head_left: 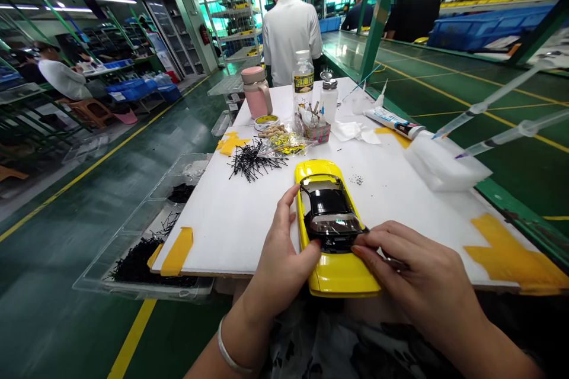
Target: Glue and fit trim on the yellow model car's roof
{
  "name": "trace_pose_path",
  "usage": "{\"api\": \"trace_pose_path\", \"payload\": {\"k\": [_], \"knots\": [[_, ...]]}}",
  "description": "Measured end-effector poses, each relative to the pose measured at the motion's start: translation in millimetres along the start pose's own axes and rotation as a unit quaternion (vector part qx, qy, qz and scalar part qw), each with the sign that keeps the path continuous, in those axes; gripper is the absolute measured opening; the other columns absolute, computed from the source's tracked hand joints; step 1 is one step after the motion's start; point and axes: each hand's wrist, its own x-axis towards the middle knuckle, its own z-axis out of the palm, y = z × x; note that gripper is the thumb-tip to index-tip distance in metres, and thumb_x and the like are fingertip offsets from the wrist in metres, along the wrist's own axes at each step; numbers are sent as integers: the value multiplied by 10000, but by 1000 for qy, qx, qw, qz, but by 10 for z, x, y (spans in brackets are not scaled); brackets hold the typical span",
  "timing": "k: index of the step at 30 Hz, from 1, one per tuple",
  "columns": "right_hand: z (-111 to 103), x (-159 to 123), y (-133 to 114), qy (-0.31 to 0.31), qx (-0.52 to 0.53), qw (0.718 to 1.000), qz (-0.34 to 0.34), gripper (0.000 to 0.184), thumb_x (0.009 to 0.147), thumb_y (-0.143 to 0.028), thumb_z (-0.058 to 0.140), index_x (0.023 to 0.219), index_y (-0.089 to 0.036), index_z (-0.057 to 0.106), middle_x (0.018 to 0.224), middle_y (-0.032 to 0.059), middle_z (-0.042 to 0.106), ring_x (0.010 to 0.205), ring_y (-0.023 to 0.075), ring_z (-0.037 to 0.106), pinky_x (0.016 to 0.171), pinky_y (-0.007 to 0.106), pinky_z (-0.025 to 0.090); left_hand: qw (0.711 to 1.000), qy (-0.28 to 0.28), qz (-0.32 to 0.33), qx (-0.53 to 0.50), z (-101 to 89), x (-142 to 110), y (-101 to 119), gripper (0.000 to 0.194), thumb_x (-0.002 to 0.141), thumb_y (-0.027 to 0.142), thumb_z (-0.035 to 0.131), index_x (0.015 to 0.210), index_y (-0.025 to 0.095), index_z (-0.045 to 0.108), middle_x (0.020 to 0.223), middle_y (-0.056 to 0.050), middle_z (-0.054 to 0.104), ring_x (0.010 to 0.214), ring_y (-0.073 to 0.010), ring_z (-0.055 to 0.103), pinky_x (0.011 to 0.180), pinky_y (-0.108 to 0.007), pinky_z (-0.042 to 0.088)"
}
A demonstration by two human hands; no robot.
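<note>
- The glossy yellow model car body, its black-tinted windows facing up, lay at the board's near edge, around 6 o'clock.
- The left hand held the car's left side, fingers together against it.
- The right hand lay across the car's dark glass, fingers together; whether they clamped anything, I couldn't tell.
- At the car's 10 o'clock, a tangle of thin black pins lay on the white board.
- At 9 o'clock, a clear plastic tray held black bits.
- At 12 o'clock stood a clear water bottle and a pink flask.
- At 2 o'clock lay a white foam block and a white paste tube.
- Both labels were too small to read.
</note>
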Motion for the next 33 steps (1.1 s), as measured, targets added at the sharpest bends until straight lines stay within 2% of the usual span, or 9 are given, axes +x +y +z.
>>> {"api": "trace_pose_path", "payload": {"k": [6,11,16,20,24,27,30,31,33], "knots": [[-89,-45,72,15,-6,999,35,128,978,-137,626,1001,-230,711,926,12,693,786,130,668,662,228,512,1000,14,-5,4,57,20,0,830,774,117,607,1544,297,358,1587,-28,423,1486,-268,374,1273,-421,293],[-152,-91,47,29,0,1000,11,169,974,-117,631,1085,-213,713,951,20,693,807,104,668,687,187,521,1000,20,-18,-17,69,19,-44,807,790,163,643,1532,324,367,1582,-2,430,1489,-251,369,1268,-383,295],[-96,-126,52,-9,-6,1000,-24,193,1005,-165,596,1152,-197,717,970,44,675,780,110,663,669,206,508,999,20,-16,-32,77,10,-42,813,795,168,652,1538,301,350,1601,-9,412,1500,-222,364,1207,-308,377],[-65,-110,101,-37,-9,999,-39,190,1023,-177,555,1116,-205,719,981,54,665,788,126,644,677,238,488,999,13,-7,-36,63,11,-55,824,804,151,662,1550,284,337,1614,-36,402,1511,-230,363,1175,-297,421],[-131,-45,161,-55,50,996,-44,181,1028,-187,547,1100,-209,711,990,45,674,819,126,649,706,226,498,999,17,5,-51,61,-1,-85,762,847,171,695,1530,310,384,1624,-32,390,1506,-225,379,1169,-290,433],[-258,-8,261,12,86,996,3,177,1046,-193,521,1073,-211,695,955,28,689,850,128,658,743,225,505,992,59,30,-109,62,-23,-91,673,876,223,739,1481,335,466,1606,-28,421,1505,-216,385,1181,-290,426],[-430,-2,424,84,49,992,79,279,1087,-302,434,1049,-216,697,936,35,682,858,162,639,760,277,489,974,124,36,-186,50,-6,-66,535,895,299,743,1397,324,560,1549,-44,494,1501,-226,392,1166,-314,450],[-489,-7,482,81,27,992,96,335,1095,-348,401,1046,-217,706,933,42,675,857,175,630,757,295,481,971,136,23,-197,44,15,-55,493,902,328,740,1370,320,584,1534,-46,510,1497,-226,398,1147,-306,468],[-606,-23,581,35,-8,991,126,417,1091,-427,374,1031,-214,727,934,55,675,829,191,618,719,314,474,972,138,-6,-191,31,70,-38,468,900,367,757,1341,328,608,1518,-34,529,1482,-210,420,1101,-256,493]]}}
